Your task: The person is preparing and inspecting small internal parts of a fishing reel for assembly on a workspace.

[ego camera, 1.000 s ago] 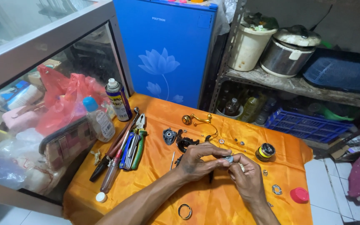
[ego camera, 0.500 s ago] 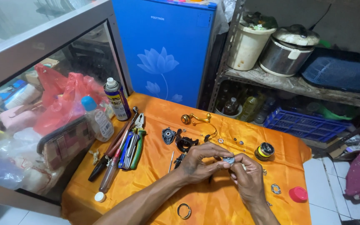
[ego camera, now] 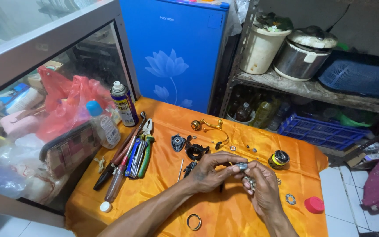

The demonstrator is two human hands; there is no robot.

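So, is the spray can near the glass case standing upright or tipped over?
Upright: the spray can stands on its base on the orange cloth, nozzle on top.

Two bare forearms, no sleeves, gloves or rings.

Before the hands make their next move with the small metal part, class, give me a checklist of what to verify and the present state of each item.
1. Small grey metal part pinched by both hands: ok, left hand and right hand meet on it.
2. Part held above the orange cloth: ok.
3. Loose pieces on the cloth: ok, ring, washer and red cap lie apart.
4. Pliers and screwdrivers lie left of the hands: ok.
5. Part's alignment: cannot tell, too small.
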